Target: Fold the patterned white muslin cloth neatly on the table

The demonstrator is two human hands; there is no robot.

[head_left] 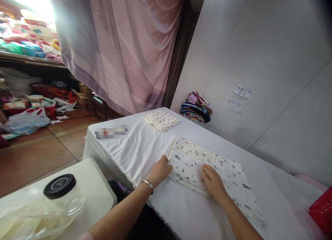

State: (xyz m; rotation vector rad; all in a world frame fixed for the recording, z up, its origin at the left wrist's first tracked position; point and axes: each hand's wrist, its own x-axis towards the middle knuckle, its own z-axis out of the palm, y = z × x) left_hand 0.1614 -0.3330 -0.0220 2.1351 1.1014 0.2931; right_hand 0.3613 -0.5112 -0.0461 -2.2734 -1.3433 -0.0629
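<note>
A folded white cloth (192,157) with a small plant and animal print lies in several layers on the white-covered table. My left hand (160,169), with a bracelet at the wrist, pinches the cloth at its near left corner. Over its middle, near the front edge, my right hand (214,184) rests with fingers lying on the top layer, slightly blurred. Farther back on the table sits a smaller folded cloth (163,120), cream with a heart-like print, apart from both hands.
A blurred-out item (111,131) lies at the table's far left. At lower left, a side table (103,184) bears a black-lidded clear jar (60,186). Folded fabrics (195,108) are stacked by the wall. A red basket (323,212) stands at right; a pink curtain (129,50) hangs behind.
</note>
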